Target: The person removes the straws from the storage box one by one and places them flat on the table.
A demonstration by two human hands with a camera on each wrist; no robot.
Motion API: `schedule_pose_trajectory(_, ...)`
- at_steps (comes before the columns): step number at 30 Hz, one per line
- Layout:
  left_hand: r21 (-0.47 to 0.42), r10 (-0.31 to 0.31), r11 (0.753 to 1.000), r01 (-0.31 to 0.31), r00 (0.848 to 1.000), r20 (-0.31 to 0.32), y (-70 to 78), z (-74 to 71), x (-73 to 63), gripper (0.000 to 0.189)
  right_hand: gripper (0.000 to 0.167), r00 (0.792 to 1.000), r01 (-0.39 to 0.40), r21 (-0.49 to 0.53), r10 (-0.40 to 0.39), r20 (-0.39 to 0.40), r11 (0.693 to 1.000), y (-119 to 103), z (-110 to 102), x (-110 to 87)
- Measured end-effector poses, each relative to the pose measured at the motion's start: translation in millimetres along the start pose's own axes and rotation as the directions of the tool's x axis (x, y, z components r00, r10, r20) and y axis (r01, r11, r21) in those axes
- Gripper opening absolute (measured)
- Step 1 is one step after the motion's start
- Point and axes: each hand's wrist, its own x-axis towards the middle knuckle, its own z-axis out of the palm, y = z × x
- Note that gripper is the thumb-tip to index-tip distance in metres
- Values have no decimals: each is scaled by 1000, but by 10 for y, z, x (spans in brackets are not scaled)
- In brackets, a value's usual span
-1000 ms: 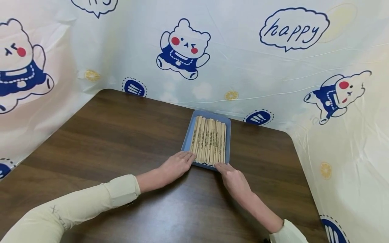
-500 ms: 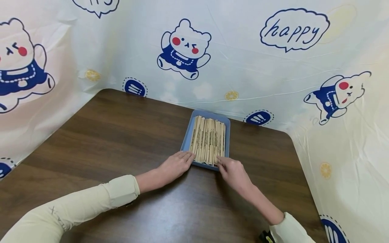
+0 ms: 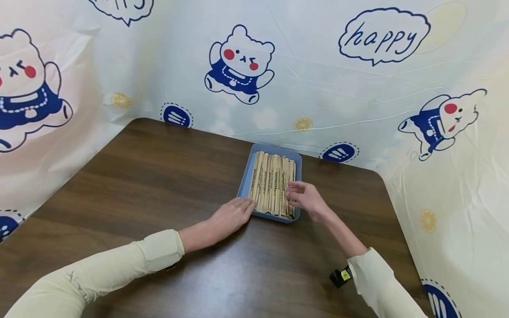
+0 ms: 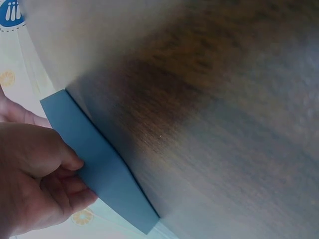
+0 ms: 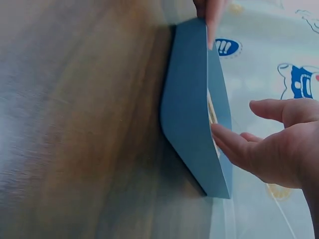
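A shallow blue tray (image 3: 248, 176) lies near the table's far edge, holding a row of long, thin paper-wrapped chopsticks (image 3: 272, 176) with dark print. At its near left corner my left hand (image 3: 230, 217) holds the rim; in the left wrist view its thumb and fingertips meet the tray's wall (image 4: 102, 154). Over the tray's right side is my right hand (image 3: 309, 201), fingers spread toward the chopsticks. Seen from the right wrist, this right hand (image 5: 279, 142) has its thumb well apart from the fingers, and its fingertips overlap the tray's rim, with nothing gripped.
The dark brown wooden table (image 3: 159, 176) extends on both sides of the tray. A pale printed curtain (image 3: 302, 79) with bears hangs close behind it and along the sides. A small black device (image 3: 340, 276) hangs at my right wrist.
My right hand has left the tray's near right corner, moved away from me and up along the right side, and its fingers have opened out. The left hand and tray stay put.
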Motion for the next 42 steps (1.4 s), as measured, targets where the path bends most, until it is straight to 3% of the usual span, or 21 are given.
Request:
schedule_pose_trajectory(13, 10, 9, 1000, -9, 1000, -13, -1, -14, 6, 42, 61, 995, -98, 1, 98, -5, 995, -101, -60, 317)
schedule_pose_trajectory(26, 31, 8, 1000, -7, 999, -45, 3, 13, 8, 38, 62, 990, -140, -20, 140, -17, 990, -123, -13, 440)
schedule_pose_trajectory(37, 33, 9, 999, -8, 1000, -21, 11, -15, -2, 38, 61, 985, -167, 3, 167, -34, 986, -74, 72, 544)
schedule_pose_trajectory(42, 40, 17, 999, -15, 999, -42, 4, -25, 4, 37, 60, 984, -176, 2, 176, -39, 984, -74, 80, 588)
